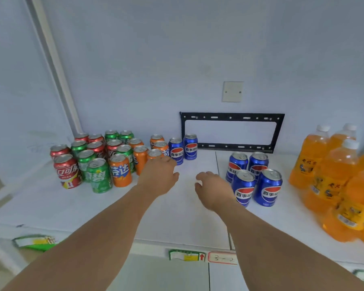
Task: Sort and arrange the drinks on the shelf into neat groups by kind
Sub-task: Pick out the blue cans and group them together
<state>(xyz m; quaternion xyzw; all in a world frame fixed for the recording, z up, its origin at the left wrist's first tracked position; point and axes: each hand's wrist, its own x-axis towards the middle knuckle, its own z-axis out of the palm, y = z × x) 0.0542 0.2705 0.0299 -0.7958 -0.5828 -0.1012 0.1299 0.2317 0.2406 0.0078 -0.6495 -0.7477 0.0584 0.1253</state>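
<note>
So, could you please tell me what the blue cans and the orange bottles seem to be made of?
Blue cans: apparently metal, likely aluminium, given the shiny silver pull-tab tops and glossy printed sides. Orange bottles: seemingly clear plastic, since the orange drink shows through, with white caps.

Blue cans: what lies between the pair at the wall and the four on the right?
Head view: bare white shelf and a seam; right hand just nearer.

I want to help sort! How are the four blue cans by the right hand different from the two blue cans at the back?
The four blue cans stand in a tidy square, clear of other kinds; the two blue cans stand side by side, right next to the orange cans. The four sit nearer the shelf's front; the two sit near the wall. The left hand reaches by the two; the right hand is beside the four. All are upright, same design.
</note>
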